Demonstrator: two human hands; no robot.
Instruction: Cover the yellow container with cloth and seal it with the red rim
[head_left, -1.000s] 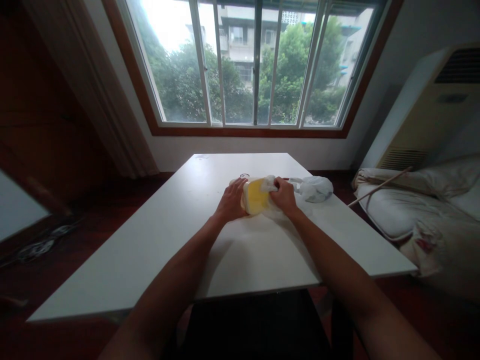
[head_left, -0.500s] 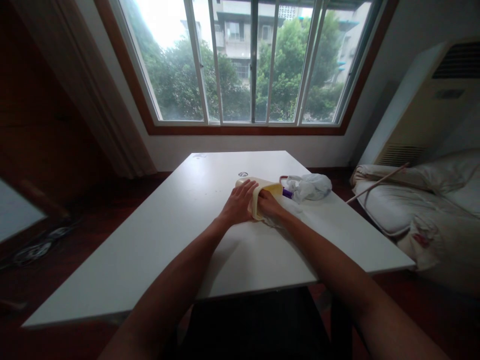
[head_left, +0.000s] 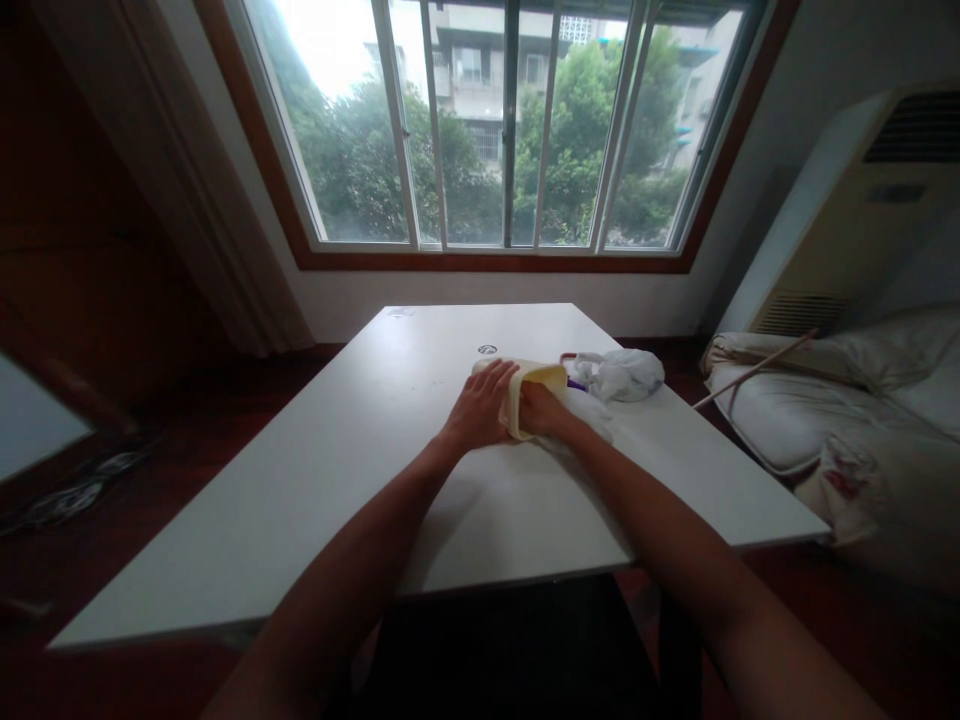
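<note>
On the white table (head_left: 322,470) a pale yellow container (head_left: 551,375) lies on its side, its rimmed mouth facing towards me. My left hand (head_left: 482,405) grips its left side, fingers laid over the outer wall and thumb side near the rim. My right hand (head_left: 541,408) reaches into the mouth; its fingertips are hidden inside, so what they hold does not show. Thin whitish, crumpled material (head_left: 592,412) lies beneath and beside the right wrist. Just beyond the container, part of a purple object (head_left: 575,384) shows.
A crumpled white plastic bag (head_left: 626,374) lies on the table's right side, beside a reddish-brown curved piece (head_left: 568,357). A dark round mark (head_left: 487,350) is on the tabletop. To the right stands a pale sofa (head_left: 780,400) with a stick (head_left: 757,368) across it.
Both hands and the container have stayed almost in place. The whitish material by my right wrist bulges out more to the right, and less of the purple object shows.
</note>
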